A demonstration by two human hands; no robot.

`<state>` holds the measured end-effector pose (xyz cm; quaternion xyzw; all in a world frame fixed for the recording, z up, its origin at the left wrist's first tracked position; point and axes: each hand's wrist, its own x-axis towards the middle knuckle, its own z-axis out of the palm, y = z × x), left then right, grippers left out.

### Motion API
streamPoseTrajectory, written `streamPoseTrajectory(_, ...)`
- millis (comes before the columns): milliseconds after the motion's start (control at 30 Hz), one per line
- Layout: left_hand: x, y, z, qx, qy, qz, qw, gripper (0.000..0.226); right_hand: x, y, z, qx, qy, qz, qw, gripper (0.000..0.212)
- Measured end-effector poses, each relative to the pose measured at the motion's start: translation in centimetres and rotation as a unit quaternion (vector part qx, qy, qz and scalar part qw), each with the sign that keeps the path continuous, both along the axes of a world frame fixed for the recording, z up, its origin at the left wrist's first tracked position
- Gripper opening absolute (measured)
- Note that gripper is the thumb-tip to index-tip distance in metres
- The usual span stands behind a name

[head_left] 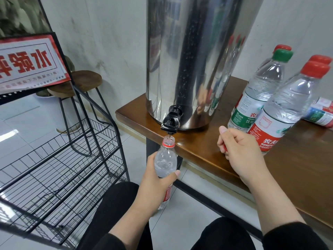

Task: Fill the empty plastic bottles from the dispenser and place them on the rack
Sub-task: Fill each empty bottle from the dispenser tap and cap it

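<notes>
The tall steel dispenser is silver and mirror-like, with a black tap. The wooden surface is glossy brown. The clear plastic bottle under the tap has a red neck ring and red label. The standing bottles carry red caps and one green cap. The wire rack is black, the sign red and white.

One dispenser, one wire rack, six bottles, two stools, two hands
</notes>
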<state>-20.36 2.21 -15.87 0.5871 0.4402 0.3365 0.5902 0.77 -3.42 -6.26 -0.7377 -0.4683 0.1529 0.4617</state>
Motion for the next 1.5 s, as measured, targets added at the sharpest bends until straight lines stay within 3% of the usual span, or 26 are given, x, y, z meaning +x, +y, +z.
streamPoseTrajectory(1233, -0.11, 0.08, -0.03, 0.004, 0.002, -0.004, 1.000, 0.058, 0.04, 0.02, -0.08, 0.002, 0.005, 0.008, 1.000, 0.048)
streamPoseTrajectory(1500, -0.19, 0.08, 0.18, 0.001, 0.003, -0.004, 1.000, 0.059, -0.06, -0.08, 0.28, -0.010, -0.035, 0.042, 0.998, 0.036)
